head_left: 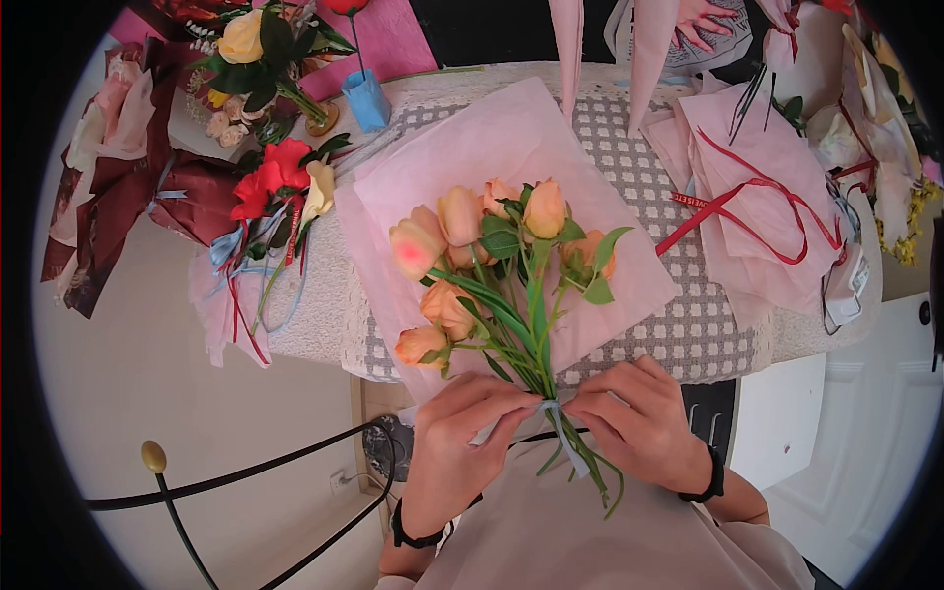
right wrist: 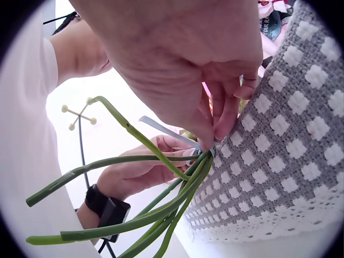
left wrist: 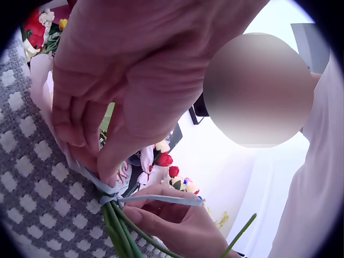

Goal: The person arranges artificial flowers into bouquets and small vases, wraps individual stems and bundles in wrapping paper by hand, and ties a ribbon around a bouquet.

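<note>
A bouquet of peach roses and tulips (head_left: 460, 216) lies on pink wrapping paper (head_left: 590, 285), its green stems (head_left: 536, 369) reaching over the table's front edge. A light blue ribbon (head_left: 565, 433) is tied round the stems, one end hanging down. My left hand (head_left: 462, 442) pinches the ribbon between thumb and finger left of the stems. From the right, my right hand (head_left: 639, 423) pinches it close to the knot. In the left wrist view the ribbon (left wrist: 161, 199) crosses the stems; the right wrist view shows the stem ends (right wrist: 129, 226) spread below the hands.
Wrapped red flowers (head_left: 270, 182) and a dark red wrapped bouquet (head_left: 187, 197) lie at the left. A blue holder (head_left: 367, 101) stands behind. Pink sheets (head_left: 757, 226) with a red ribbon (head_left: 723, 202) lie at the right, beside more flowers. A black curved stand (head_left: 246, 470) is at lower left.
</note>
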### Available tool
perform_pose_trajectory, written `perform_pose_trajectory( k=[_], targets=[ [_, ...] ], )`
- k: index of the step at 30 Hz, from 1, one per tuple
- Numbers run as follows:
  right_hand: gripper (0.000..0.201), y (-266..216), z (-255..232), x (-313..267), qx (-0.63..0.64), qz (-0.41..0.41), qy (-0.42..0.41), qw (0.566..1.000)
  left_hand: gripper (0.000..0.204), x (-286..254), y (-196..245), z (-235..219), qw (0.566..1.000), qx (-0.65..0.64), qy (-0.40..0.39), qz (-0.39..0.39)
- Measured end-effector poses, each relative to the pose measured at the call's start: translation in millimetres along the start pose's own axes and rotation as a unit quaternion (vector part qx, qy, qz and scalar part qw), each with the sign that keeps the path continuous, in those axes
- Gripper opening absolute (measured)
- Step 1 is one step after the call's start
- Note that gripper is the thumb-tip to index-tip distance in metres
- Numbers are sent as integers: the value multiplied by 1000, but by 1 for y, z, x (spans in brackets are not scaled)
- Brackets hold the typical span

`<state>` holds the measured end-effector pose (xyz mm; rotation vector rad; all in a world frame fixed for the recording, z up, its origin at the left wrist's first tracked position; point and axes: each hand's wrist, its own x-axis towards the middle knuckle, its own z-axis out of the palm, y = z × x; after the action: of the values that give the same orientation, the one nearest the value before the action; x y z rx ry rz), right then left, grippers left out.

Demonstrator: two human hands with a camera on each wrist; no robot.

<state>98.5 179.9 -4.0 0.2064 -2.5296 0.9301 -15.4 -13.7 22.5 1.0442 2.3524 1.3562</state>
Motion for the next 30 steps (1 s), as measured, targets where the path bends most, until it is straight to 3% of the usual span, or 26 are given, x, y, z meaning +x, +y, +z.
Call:
perform_pose_trajectory(
  k=[16,23,25,30],
  targets=[
    [28,-10,5,-1,95,147,60,983,20,1,-1,3,992,118,34,16],
    [28,-8,-3,6,61,120,6,991,18,1,-7,1,998,62,13,9],
    [27,-3,-3,5,42,56,-4,998,17,1,-7,1,998,68,11,7],
    [23,-4,0,4,66,102,14,992,18,1,-8,1,993,87,58,46]
  ],
)
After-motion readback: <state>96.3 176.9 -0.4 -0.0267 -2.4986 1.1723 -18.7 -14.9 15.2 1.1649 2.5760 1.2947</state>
